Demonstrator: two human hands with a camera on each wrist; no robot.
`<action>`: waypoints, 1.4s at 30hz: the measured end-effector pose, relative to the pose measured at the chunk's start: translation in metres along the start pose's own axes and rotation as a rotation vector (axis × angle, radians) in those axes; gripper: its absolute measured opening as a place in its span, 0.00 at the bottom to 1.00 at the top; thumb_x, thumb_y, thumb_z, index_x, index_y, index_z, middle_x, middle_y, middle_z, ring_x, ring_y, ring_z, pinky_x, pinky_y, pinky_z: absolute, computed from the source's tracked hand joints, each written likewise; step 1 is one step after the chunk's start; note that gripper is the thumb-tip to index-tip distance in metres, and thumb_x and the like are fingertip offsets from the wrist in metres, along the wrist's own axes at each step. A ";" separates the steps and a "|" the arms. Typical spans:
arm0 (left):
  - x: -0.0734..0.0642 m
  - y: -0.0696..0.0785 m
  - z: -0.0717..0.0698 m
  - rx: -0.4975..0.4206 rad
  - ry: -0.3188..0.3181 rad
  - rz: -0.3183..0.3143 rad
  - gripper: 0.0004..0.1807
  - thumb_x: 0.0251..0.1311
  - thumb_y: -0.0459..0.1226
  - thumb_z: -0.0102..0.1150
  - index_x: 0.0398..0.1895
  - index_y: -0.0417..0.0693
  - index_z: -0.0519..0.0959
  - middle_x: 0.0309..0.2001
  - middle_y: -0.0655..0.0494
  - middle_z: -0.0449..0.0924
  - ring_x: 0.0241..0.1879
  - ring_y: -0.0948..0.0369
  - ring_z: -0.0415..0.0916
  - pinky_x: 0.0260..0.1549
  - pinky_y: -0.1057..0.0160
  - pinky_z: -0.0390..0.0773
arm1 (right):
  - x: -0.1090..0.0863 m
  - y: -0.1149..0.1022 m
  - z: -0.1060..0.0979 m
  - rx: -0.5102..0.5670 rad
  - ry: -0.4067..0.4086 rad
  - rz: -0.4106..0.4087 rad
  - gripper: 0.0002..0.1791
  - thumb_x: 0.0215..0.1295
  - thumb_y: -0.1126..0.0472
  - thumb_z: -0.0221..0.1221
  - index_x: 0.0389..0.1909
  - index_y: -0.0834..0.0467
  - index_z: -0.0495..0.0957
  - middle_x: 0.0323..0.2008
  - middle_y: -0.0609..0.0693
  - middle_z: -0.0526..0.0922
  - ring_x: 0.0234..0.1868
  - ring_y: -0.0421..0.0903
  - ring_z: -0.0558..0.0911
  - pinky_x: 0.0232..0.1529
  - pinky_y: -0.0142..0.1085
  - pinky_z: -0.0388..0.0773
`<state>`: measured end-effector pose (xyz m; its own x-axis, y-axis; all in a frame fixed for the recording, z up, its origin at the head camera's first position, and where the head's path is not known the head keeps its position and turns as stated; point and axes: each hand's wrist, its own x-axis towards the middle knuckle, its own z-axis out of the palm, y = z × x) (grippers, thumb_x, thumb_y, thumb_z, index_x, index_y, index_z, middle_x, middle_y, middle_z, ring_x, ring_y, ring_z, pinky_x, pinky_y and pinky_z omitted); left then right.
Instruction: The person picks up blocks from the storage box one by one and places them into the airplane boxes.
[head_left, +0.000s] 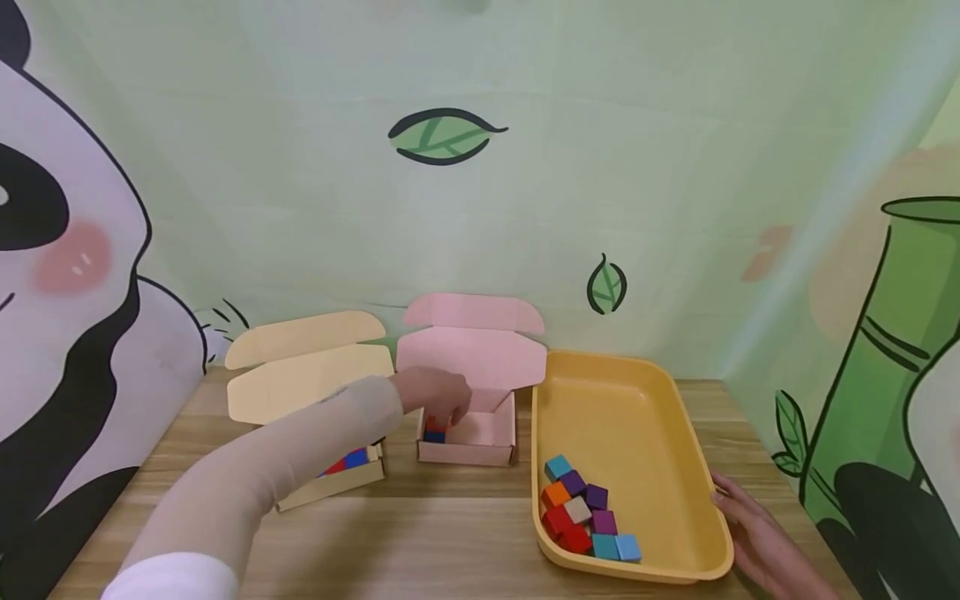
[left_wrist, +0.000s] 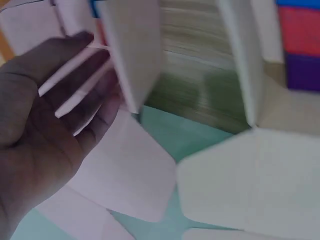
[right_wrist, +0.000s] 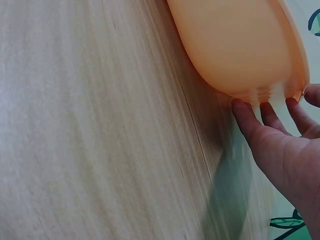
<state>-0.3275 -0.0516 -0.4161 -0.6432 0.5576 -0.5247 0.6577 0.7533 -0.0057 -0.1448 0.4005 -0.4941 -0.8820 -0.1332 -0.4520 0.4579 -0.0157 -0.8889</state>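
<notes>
In the head view my left hand [head_left: 435, 393] reaches down into the small pink box [head_left: 467, 452]. Its fingers [left_wrist: 85, 100] are extended and spread, with the tips right at a red block [left_wrist: 102, 33]. Beside that block lies a blue block [head_left: 434, 436], at the left end of the box. On the right, my right hand [head_left: 757, 529] holds the yellow tray [head_left: 637, 417] by its outer edge, thumb at the rim and fingers [right_wrist: 245, 117] against the outside wall. Several coloured blocks [head_left: 577, 510] cluster in the tray's near left corner.
A cream box [head_left: 330, 490] with red and blue blocks stands left of the pink one, partly hidden by my left sleeve [head_left: 300, 458]. Both lids stand raised behind, near the printed backdrop [head_left: 480, 225]. Everything rests on a wood-grain table [head_left: 420, 542].
</notes>
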 end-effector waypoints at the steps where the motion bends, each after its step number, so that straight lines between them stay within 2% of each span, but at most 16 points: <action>1: 0.000 0.002 -0.001 -0.014 0.033 0.004 0.08 0.63 0.32 0.66 0.42 0.53 0.86 0.36 0.60 0.79 0.35 0.60 0.75 0.39 0.63 0.80 | 0.000 0.000 0.000 -0.001 -0.002 0.000 0.43 0.81 0.47 0.45 0.82 0.55 0.30 0.80 0.61 0.38 0.60 0.40 0.74 0.61 0.46 0.75; 4: -0.001 0.015 -0.008 -0.075 0.167 0.055 0.07 0.65 0.33 0.66 0.44 0.50 0.86 0.36 0.60 0.79 0.34 0.61 0.74 0.39 0.65 0.79 | -0.001 0.000 -0.003 -0.009 -0.009 0.004 0.43 0.82 0.47 0.45 0.81 0.56 0.29 0.79 0.61 0.43 0.59 0.38 0.75 0.61 0.46 0.75; 7: -0.001 0.036 -0.023 -0.127 0.309 0.160 0.06 0.67 0.33 0.62 0.44 0.47 0.86 0.36 0.59 0.80 0.33 0.61 0.73 0.38 0.66 0.77 | -0.002 0.000 -0.006 -0.012 -0.008 0.006 0.43 0.82 0.47 0.45 0.81 0.56 0.29 0.74 0.55 0.53 0.57 0.36 0.77 0.60 0.45 0.76; 9: 0.000 0.052 -0.035 -0.156 0.373 0.224 0.08 0.67 0.32 0.60 0.45 0.45 0.87 0.38 0.58 0.83 0.35 0.62 0.74 0.39 0.67 0.77 | -0.003 0.000 -0.008 -0.016 -0.009 0.001 0.43 0.82 0.47 0.44 0.81 0.56 0.28 0.73 0.53 0.55 0.56 0.36 0.77 0.60 0.45 0.76; 11: 0.002 0.071 -0.045 -0.189 0.393 0.260 0.09 0.68 0.32 0.61 0.47 0.45 0.86 0.42 0.57 0.84 0.38 0.62 0.75 0.42 0.69 0.77 | -0.003 0.000 -0.008 -0.010 0.007 0.000 0.43 0.81 0.47 0.46 0.81 0.56 0.29 0.72 0.52 0.56 0.55 0.35 0.77 0.60 0.44 0.76; 14: 0.009 0.101 -0.058 -0.226 0.367 0.281 0.12 0.67 0.33 0.63 0.52 0.46 0.85 0.49 0.55 0.85 0.43 0.63 0.76 0.46 0.70 0.77 | -0.004 -0.002 -0.009 -0.022 0.009 -0.005 0.43 0.82 0.46 0.45 0.81 0.55 0.29 0.74 0.54 0.52 0.55 0.35 0.77 0.60 0.44 0.76; 16: 0.019 0.120 -0.063 -0.267 0.339 0.256 0.11 0.67 0.35 0.64 0.51 0.48 0.85 0.48 0.55 0.84 0.39 0.62 0.78 0.41 0.70 0.78 | -0.004 -0.005 -0.010 -0.023 0.025 -0.006 0.42 0.82 0.46 0.45 0.82 0.54 0.30 0.73 0.53 0.53 0.55 0.34 0.77 0.59 0.44 0.76; 18: 0.029 0.138 -0.066 -0.324 0.311 0.170 0.08 0.67 0.36 0.65 0.46 0.50 0.85 0.43 0.58 0.83 0.33 0.62 0.77 0.32 0.68 0.79 | -0.004 -0.007 -0.011 -0.032 0.021 -0.020 0.42 0.82 0.46 0.44 0.81 0.54 0.30 0.74 0.55 0.52 0.55 0.34 0.77 0.59 0.43 0.76; 20: 0.042 0.152 -0.066 -0.376 0.293 0.056 0.03 0.65 0.38 0.65 0.38 0.49 0.82 0.33 0.59 0.77 0.26 0.61 0.74 0.23 0.65 0.78 | -0.004 -0.009 -0.011 -0.032 0.019 -0.034 0.42 0.82 0.47 0.43 0.81 0.54 0.29 0.75 0.57 0.49 0.54 0.33 0.77 0.59 0.42 0.76; 23: 0.057 0.168 -0.062 -0.372 0.245 -0.101 0.09 0.63 0.38 0.65 0.29 0.49 0.75 0.27 0.58 0.67 0.22 0.62 0.65 0.19 0.66 0.70 | -0.003 -0.009 -0.011 -0.030 0.020 -0.039 0.42 0.82 0.48 0.43 0.81 0.55 0.28 0.78 0.59 0.42 0.53 0.30 0.77 0.59 0.41 0.76; 26: 0.066 0.179 -0.054 -0.315 0.188 -0.178 0.10 0.60 0.38 0.67 0.26 0.49 0.75 0.27 0.57 0.66 0.23 0.61 0.60 0.20 0.65 0.62 | -0.003 -0.009 -0.011 -0.026 0.022 -0.029 0.42 0.82 0.48 0.43 0.81 0.55 0.28 0.79 0.60 0.38 0.52 0.30 0.76 0.58 0.40 0.76; 28: 0.069 0.183 -0.050 -0.273 0.162 -0.203 0.11 0.59 0.38 0.69 0.23 0.50 0.77 0.27 0.58 0.68 0.24 0.61 0.60 0.21 0.65 0.62 | -0.003 -0.009 -0.010 -0.024 0.025 -0.025 0.42 0.82 0.49 0.42 0.81 0.55 0.28 0.79 0.60 0.38 0.52 0.30 0.77 0.59 0.41 0.76; 31: 0.072 0.186 -0.046 -0.244 0.169 -0.221 0.10 0.56 0.38 0.73 0.21 0.50 0.81 0.27 0.58 0.71 0.24 0.61 0.62 0.19 0.66 0.63 | -0.004 -0.008 -0.009 -0.020 0.027 -0.027 0.42 0.82 0.49 0.43 0.81 0.55 0.28 0.79 0.61 0.39 0.52 0.30 0.76 0.59 0.40 0.76; 36: 0.073 0.186 -0.041 -0.376 0.202 -0.230 0.08 0.52 0.36 0.76 0.28 0.49 0.84 0.32 0.55 0.75 0.25 0.60 0.65 0.19 0.65 0.67 | -0.003 -0.008 -0.007 -0.023 0.011 -0.033 0.42 0.82 0.48 0.43 0.81 0.56 0.27 0.79 0.62 0.37 0.53 0.31 0.76 0.59 0.41 0.76; 38: 0.072 0.186 -0.040 -0.391 0.185 -0.220 0.10 0.51 0.38 0.78 0.33 0.49 0.84 0.34 0.56 0.76 0.27 0.60 0.67 0.23 0.65 0.72 | -0.003 -0.007 -0.007 -0.030 0.012 -0.032 0.42 0.82 0.48 0.43 0.81 0.55 0.28 0.79 0.63 0.36 0.53 0.32 0.76 0.59 0.42 0.76; 42: 0.070 0.187 -0.039 -0.313 0.142 -0.201 0.13 0.50 0.41 0.79 0.37 0.51 0.86 0.38 0.60 0.79 0.34 0.61 0.71 0.35 0.65 0.79 | -0.002 -0.007 -0.009 -0.044 0.025 -0.029 0.42 0.82 0.48 0.43 0.81 0.55 0.29 0.79 0.62 0.40 0.53 0.31 0.76 0.58 0.41 0.77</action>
<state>-0.2648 0.1418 -0.4209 -0.8093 0.4145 -0.4163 0.3760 0.9099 0.1750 -0.1471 0.4094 -0.4871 -0.8978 -0.1090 -0.4268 0.4267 0.0248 -0.9040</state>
